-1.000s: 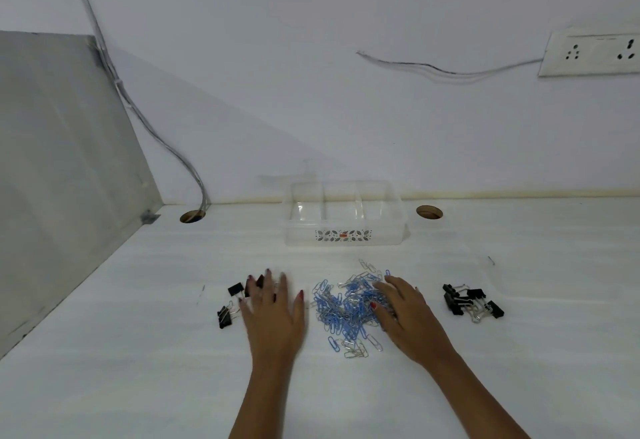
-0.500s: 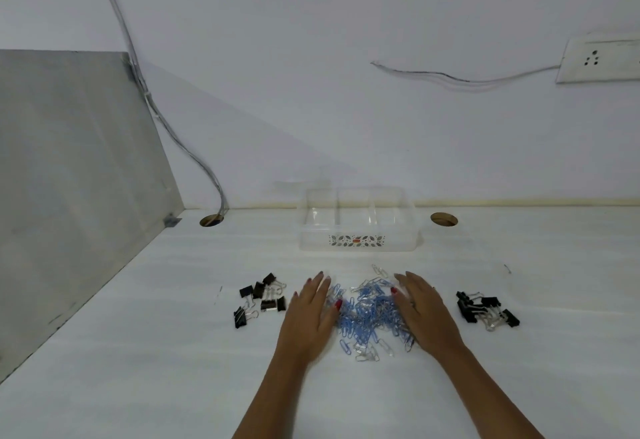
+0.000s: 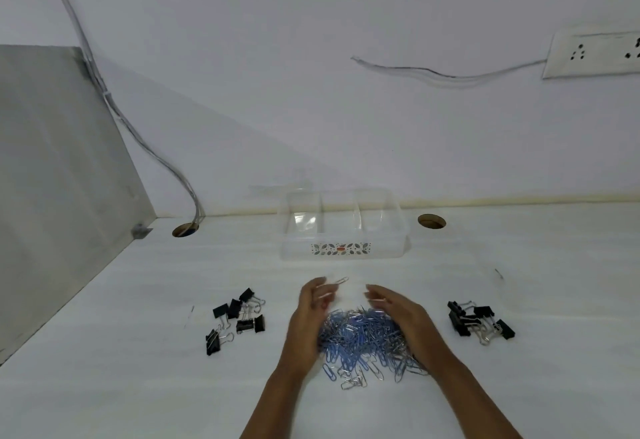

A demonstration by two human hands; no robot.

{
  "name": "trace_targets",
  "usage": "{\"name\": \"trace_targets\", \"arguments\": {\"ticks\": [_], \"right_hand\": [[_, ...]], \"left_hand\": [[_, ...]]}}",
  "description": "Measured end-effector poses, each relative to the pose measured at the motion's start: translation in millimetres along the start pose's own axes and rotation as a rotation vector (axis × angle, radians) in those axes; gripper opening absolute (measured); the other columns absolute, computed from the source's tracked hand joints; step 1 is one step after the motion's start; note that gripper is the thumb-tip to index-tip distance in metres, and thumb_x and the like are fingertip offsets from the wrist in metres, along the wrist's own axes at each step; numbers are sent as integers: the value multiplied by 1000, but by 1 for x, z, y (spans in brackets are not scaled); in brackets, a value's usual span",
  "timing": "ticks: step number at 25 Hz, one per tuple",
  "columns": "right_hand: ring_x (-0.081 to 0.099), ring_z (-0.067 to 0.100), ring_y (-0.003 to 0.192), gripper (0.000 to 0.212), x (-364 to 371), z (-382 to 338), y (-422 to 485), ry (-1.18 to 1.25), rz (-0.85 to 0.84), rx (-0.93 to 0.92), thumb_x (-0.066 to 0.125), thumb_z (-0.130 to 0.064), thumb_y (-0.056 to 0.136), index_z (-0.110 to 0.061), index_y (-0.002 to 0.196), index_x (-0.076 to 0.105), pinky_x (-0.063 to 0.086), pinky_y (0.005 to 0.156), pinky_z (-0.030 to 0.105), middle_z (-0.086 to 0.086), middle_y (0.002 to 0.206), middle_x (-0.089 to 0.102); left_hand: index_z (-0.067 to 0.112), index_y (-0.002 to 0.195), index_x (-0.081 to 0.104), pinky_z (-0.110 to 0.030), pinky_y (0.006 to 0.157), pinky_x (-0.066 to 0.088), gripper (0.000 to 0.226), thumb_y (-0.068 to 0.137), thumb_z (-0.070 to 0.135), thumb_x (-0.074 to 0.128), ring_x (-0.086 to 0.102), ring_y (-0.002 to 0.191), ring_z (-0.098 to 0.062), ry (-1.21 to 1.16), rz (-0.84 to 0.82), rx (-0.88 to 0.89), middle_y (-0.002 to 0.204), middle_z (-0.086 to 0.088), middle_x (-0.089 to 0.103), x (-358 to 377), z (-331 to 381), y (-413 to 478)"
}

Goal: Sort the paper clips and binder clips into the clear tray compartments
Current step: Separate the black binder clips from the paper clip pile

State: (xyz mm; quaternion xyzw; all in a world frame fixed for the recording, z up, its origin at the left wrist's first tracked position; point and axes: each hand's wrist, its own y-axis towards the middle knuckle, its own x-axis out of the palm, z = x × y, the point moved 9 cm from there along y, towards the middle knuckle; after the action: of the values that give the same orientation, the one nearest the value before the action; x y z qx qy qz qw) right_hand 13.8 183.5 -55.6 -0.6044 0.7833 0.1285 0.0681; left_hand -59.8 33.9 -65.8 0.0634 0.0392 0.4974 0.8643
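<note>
A: Left hand [image 3: 308, 321] & right hand [image 3: 403, 315] cup the paper clip pile [image 3: 363, 341] from both sides, palms facing in, fingers loosely curled, not clamped. Blurry tho.

B: Handling?

A: Prob light, slippery wire, tangles; scoop under the heap w/ both palms, don't pinch.

B: Orientation?

A: Clips point every way, no single axis. Black binder clips [image 3: 239, 317] lie left, another bunch [image 3: 479, 322] right. Clear tray [image 3: 341, 250] sits beyond, long side across, looks empty.

One clear tray [image 3: 341, 251] with three compartments, one heap of paper clips [image 3: 363, 338], two clusters of black binder clips [image 3: 239, 317], two hands [image 3: 308, 321].
</note>
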Motion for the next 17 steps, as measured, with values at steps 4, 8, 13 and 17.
{"name": "trace_targets", "arguments": {"ticks": [4, 8, 13, 17], "right_hand": [[47, -2, 119, 55, -16, 9, -14, -89, 148, 20, 25, -68, 74, -46, 120, 44, 34, 100, 16, -7, 128, 56], [48, 2, 118, 56, 17, -3, -9, -30, 103, -10, 20, -84, 67, -61, 116, 34, 33, 102, 26, -11, 124, 56], [43, 10, 124, 54, 1, 1, 0, 20, 230, 4, 19, -76, 69, -55, 116, 34, 29, 100, 26, -4, 131, 51], [46, 6, 120, 68, 8, 4, 13, -13, 172, 6, 16, -87, 63, -52, 116, 37, 29, 93, 12, -9, 125, 53]], "left_hand": [[42, 125, 41, -52, 104, 39, 37, 91, 53, 32, 46, 126, -23, 162, 181, -117, 136, 10, 45, -7, -6, -12], [30, 136, 34, -42, 111, 32, 62, 83, 62, 28, 41, 130, -14, 176, -10, -18, 144, 5, 41, 41, 13, -8], [35, 127, 41, -41, 113, 26, 49, 84, 53, 26, 35, 132, -14, 106, 144, -51, 139, 8, 40, -5, -2, 28], [26, 140, 27, -47, 118, 10, 59, 90, 54, 12, 26, 138, -17, 682, -235, -59, 150, -1, 31, 32, -12, 56]]}}
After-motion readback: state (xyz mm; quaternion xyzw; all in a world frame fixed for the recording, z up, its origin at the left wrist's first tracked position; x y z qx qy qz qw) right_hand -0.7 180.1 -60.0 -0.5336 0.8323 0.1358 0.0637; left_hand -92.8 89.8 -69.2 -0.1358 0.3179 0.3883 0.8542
